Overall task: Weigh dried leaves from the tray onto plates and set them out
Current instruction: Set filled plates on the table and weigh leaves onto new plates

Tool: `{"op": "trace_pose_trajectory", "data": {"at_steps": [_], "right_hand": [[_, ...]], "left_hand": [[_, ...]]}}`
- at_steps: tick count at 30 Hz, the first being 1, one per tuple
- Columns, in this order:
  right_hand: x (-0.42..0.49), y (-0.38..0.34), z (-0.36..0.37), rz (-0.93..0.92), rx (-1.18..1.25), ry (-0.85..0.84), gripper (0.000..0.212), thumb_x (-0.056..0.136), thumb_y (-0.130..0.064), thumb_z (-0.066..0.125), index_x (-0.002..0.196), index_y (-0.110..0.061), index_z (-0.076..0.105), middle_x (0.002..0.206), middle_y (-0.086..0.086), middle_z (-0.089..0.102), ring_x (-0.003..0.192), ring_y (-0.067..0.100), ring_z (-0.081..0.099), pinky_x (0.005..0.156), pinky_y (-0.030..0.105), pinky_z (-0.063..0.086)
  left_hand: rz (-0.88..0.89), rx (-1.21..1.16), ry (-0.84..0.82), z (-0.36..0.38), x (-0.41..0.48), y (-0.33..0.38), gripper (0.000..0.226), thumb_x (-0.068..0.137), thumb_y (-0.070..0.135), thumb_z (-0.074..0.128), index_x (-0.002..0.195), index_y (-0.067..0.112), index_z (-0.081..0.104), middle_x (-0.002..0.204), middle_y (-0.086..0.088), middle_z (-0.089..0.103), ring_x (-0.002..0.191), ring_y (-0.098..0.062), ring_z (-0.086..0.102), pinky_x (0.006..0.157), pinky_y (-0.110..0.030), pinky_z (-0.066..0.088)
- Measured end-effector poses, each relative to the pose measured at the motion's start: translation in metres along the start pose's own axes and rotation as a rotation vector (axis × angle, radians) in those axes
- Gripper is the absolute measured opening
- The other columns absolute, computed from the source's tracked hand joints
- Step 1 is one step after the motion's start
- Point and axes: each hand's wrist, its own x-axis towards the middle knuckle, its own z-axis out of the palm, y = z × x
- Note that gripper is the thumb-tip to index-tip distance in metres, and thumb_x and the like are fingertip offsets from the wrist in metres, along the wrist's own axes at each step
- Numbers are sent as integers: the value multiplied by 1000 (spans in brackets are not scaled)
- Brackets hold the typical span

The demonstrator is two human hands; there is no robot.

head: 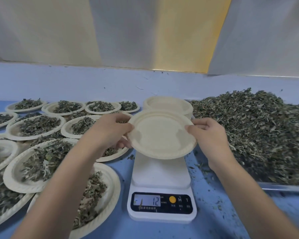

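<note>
While I look from nearest to farthest, a white kitchen scale (161,187) sits closest on the blue surface (214,213), its display (147,200) reading 12. Paper plates heaped with leaves (40,125) crowd the space to its left.

Over the scale's platform, and seemingly not yet resting on it, I hold one empty paper plate (162,135), tilted slightly toward me. My left hand (110,130) pinches the left rim, thumb on top and fingers underneath. My right hand (209,133) pinches the right rim the same way. Both forearms reach forward and angle inward.

I judge the plate very light, thin and easily bent, so opposite rims are the place to hold it, without squeezing.

Just behind it stands a stack of empty plates (167,104). To the right, a tray (283,187) holds a deep heap of dried leaves (257,128). They look weightless and brittle, best lifted in loose handfuls.
</note>
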Motion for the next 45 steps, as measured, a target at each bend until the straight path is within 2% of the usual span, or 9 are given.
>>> {"op": "trace_pose_trajectory", "data": {"at_steps": [4,10,14,23,33,36,38,41,45], "right_hand": [[-2,4,-5,15,-254,-118,10,77,-21,74,77,-22,64,75,-2,69,77,18,66,80,43,55],[-6,13,-2,11,-490,-238,23,82,-20,67,78,3,64,70,15,62,66,23,55,60,35,45],[-7,18,-1,5,-505,-268,24,88,-26,63,72,-10,54,64,9,46,57,17,39,41,18,29],[-8,22,-1,6,-489,-222,26,92,-25,55,72,-10,48,73,10,47,64,18,38,57,29,27],[-6,29,1,-24,-569,-183,37,91,-25,55,63,-12,34,54,1,30,49,15,22,38,19,24],[-4,31,1,-20,-564,-172,35,90,-22,54,64,-11,34,58,4,32,52,16,23,38,21,20],[-4,30,0,-3,-557,-164,32,91,-22,53,64,-10,39,62,8,38,58,17,31,46,26,21],[-4,26,-3,1,-554,-118,29,91,-22,53,75,2,53,73,21,58,63,21,44,53,29,30],[3,26,-14,-59,-548,-23,14,92,-21,51,80,-18,57,74,-5,58,63,9,48,54,27,35]], "left_hand": [[-47,56,-40,-9,-3,0,10,95,15,54,99,10,61,74,-12,61,37,-15,59,34,-15,41],[-198,145,-184,-3,-1,-8,22,98,28,49,106,8,57,57,-6,68,45,-23,66,36,-21,49],[-258,183,-210,3,4,-14,23,98,30,48,106,10,56,81,-14,70,51,-28,68,37,-22,50],[-316,236,-218,13,10,-23,38,99,31,45,129,7,41,130,-26,49,53,-32,68,37,-23,48],[-327,280,-233,16,7,-22,40,99,34,47,126,6,41,130,-24,46,49,-30,68,35,-22,47],[-351,277,-234,14,9,-23,41,97,35,49,124,4,45,101,-22,66,54,-31,69,40,-27,53],[-336,322,-213,12,10,-24,34,96,36,50,109,5,52,82,-16,72,63,-33,70,57,-34,58],[-209,405,-126,14,12,-26,23,95,31,49,89,9,50,80,-12,55,65,-25,54,60,-30,48],[90,564,64,25,11,-21,18,95,31,47,100,18,58,95,-1,57,86,-19,52,67,-28,36]]}}
